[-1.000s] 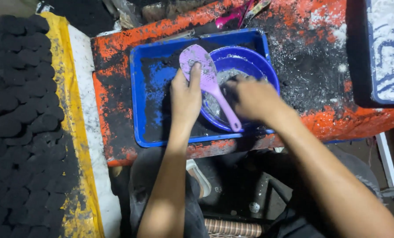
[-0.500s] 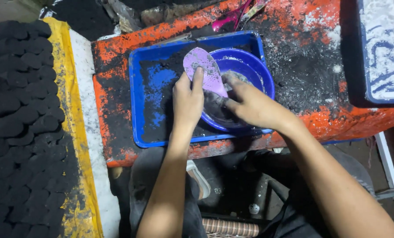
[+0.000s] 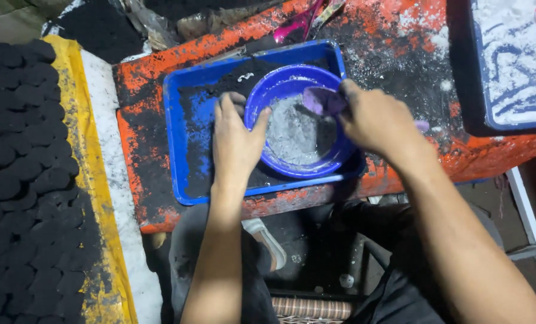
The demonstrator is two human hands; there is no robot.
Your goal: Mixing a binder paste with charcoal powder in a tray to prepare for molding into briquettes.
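Purple scoop [image 3: 321, 99] has dropped into bowl [image 3: 292, 123]; right hand [image 3: 377, 122] pinches it, left hand [image 3: 235, 141] spread steadying rim; keep scoop low.

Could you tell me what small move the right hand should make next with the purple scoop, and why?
Probably draw the purple scoop across the grey powder toward the bowl's middle. The right hand holds it at the blue bowl's far rim, barely into the powder, while the left hand steadies the bowl's near-left edge.
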